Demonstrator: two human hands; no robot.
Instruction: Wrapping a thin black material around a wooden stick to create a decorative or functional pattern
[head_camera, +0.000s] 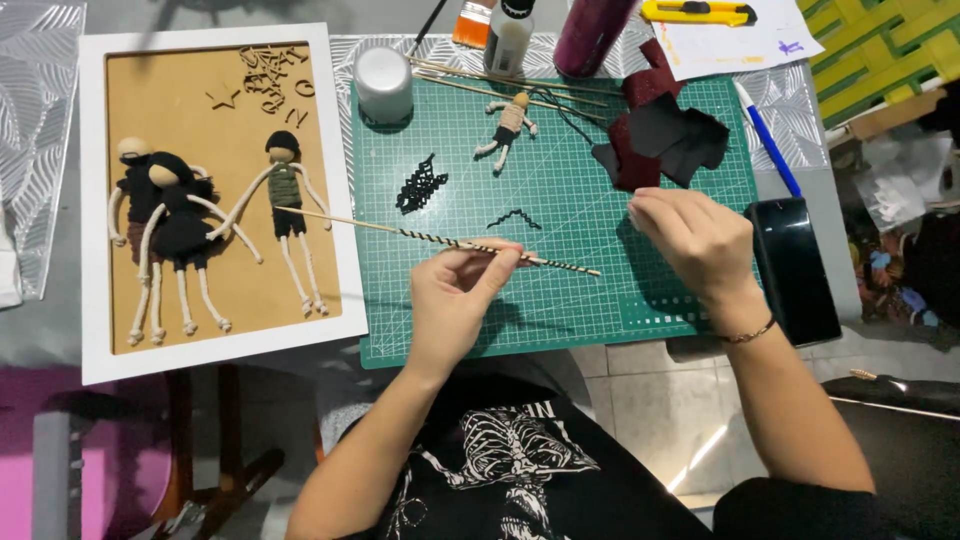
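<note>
Head view is given over to a craft surface (60, 330), read here from left to right. At the far left a white-framed board (215, 355) is laid flat, and on its brown backing three cord dolls are seen fixed: two dark-clothed dolls (165, 215) close together and a third doll (285, 195) beside them, with small cut letters (268, 80) scattered above (these are too jumbled to be read as a word). So far as can be judged, that part is largely done. Next comes a green cutting mat (560, 300), on which a grey lidded jar (384, 84), a black zigzag trim piece (421, 184) and a shorter black scrap (514, 217) are set. A thin stick (440, 240) wound partway with black-and-white striped cord is held across the mat, its bare end reaching over the frame; the left hand (455, 295) is closed on it in a fingertip pinch near the middle. The wrapping appears unfinished, since bare wood is left at one end. Farther back a small unmounted doll (508, 128) lies loose, apparently yet to be placed. Dark red and black felt pieces (665, 135) follow, then the right hand (700, 245), loosely curled with fingertips drawn together; whether anything is held cannot be told. A blue pen (768, 140) and a black case (795, 265) are at the right.
</note>
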